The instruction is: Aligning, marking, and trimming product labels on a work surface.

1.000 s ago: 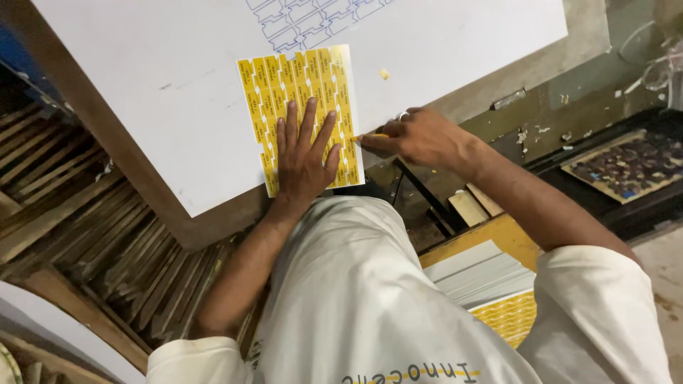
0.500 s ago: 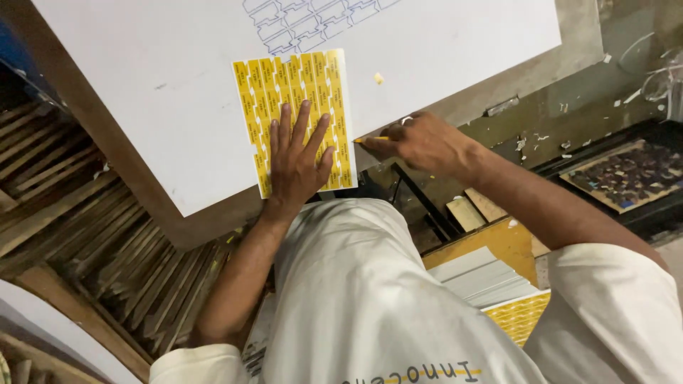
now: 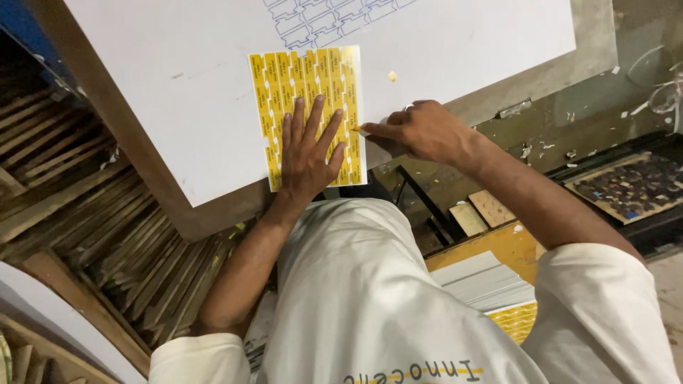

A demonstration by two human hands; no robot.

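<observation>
1. Label sheet [image 3: 306, 85] on board [image 3: 178, 107], upper centre of frame.
2. Left hand [image 3: 307, 153] flat on sheet's lower part.
3. Right hand [image 3: 420, 131] at sheet's right edge.
4. Paper stack [image 3: 484, 281] lower right.

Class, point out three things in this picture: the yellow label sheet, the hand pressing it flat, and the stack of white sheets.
yellow label sheet [image 3: 284, 78], head view, upper left part.
left hand [image 3: 306, 153], head view, back of hand.
stack of white sheets [image 3: 484, 281], head view, top sheet.
</observation>
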